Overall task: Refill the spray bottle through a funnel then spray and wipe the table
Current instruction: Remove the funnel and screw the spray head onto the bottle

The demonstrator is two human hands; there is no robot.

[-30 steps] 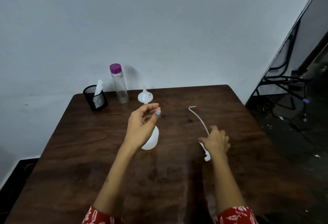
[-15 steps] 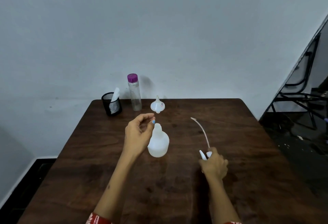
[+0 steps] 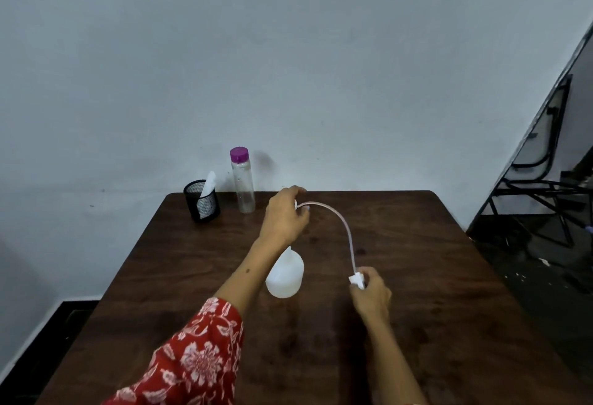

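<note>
The white spray bottle (image 3: 287,276) stands open-necked in the middle of the dark wooden table (image 3: 417,276). My right hand (image 3: 372,298) grips its removed spray head (image 3: 356,279) just right of the bottle, and the long dip tube (image 3: 343,228) arcs up and away to the left. My left hand (image 3: 282,218) reaches over the bottle to the back of the table, its fingers curled over the small white funnel (image 3: 296,204). Only a sliver of the funnel shows under the fingers. A clear water bottle (image 3: 243,183) with a purple cap stands at the back edge.
A black mesh cup (image 3: 202,200) holding a white tissue (image 3: 208,184) sits at the table's back left corner. The wall runs right behind the table. A black metal chair (image 3: 545,176) stands off to the right on the floor.
My left hand moved from above the spray bottle forward to the funnel and closed over it. My right hand keeps hold of the spray head, whose tube tip now reaches the left hand.
</note>
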